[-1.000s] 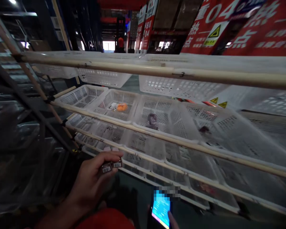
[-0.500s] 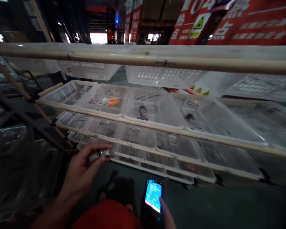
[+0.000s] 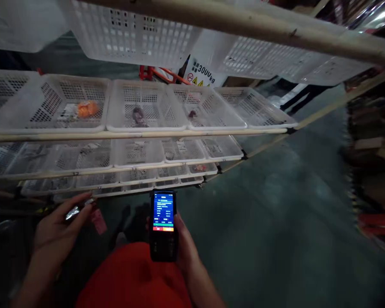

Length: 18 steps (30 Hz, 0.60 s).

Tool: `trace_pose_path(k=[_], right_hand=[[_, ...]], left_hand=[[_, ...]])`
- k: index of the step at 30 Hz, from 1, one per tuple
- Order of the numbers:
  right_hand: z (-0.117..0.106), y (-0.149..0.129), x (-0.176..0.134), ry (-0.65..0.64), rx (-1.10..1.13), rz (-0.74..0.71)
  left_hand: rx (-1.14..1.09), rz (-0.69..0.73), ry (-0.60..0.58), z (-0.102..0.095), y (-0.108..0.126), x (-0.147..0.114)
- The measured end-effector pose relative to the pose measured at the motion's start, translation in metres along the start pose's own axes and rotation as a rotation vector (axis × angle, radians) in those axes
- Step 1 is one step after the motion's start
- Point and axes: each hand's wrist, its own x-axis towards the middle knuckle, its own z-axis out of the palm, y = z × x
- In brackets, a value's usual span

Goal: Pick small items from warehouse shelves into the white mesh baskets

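Note:
My left hand (image 3: 56,229) is closed in a pinch on a small shiny packet (image 3: 73,213), in front of the lower left of the rack. A pink tag (image 3: 98,221) hangs beside its fingertips; whether it is joined to the packet I cannot tell. Held upright in my right hand (image 3: 186,241) is a black handheld scanner (image 3: 163,250) with a lit blue screen. Beyond the hands, white plastic baskets (image 3: 147,128) stand in tiers. One holds an orange bundle (image 3: 87,109), another a purplish packet (image 3: 138,116), a third a small dark red item (image 3: 192,114).
Pale rack rails (image 3: 192,133) run across in front of the baskets, with an upper rail (image 3: 218,19) close overhead. A slanted post (image 3: 324,112) bounds the rack's right end. Green floor (image 3: 276,205) and stacked cartons (image 3: 372,149) lie to the right. A person's legs (image 3: 300,97) show behind.
The view has swung right and downward, bringing the rack's right end into sight. Both hands sit further left in the picture, still holding the packet and scanner. The pink tag now shows.

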Motion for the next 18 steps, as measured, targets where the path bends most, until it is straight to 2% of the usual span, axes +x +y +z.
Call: trace_pose_path(k=[2, 7, 12, 13, 15, 18], right_hand=[[0.000, 0.002, 0.000, -0.014, -0.021, 0.000], [-0.001, 0.005, 0.001, 0.034, -0.051, 0.030], [0.004, 0.004, -0.001, 0.040, -0.072, -0.004], [0.004, 0.004, -0.001, 0.060, -0.069, 0.008], [0.003, 0.006, 0.002, 0.105, -0.053, 0.050], [0.000, 0.009, 0.009, 0.176, -0.043, 0.136]], left_hand=[[-0.011, 0.017, 0.012, 0.002, -0.005, 0.002], [-0.021, 0.036, -0.117, 0.008, -0.025, 0.008], [0.049, 0.300, -0.028, 0.020, -0.062, 0.019], [0.081, 0.308, -0.032, 0.024, -0.073, 0.022], [0.173, 0.217, -0.074, 0.033, -0.096, 0.029], [0.310, -0.012, -0.140, 0.043, -0.140, 0.037]])
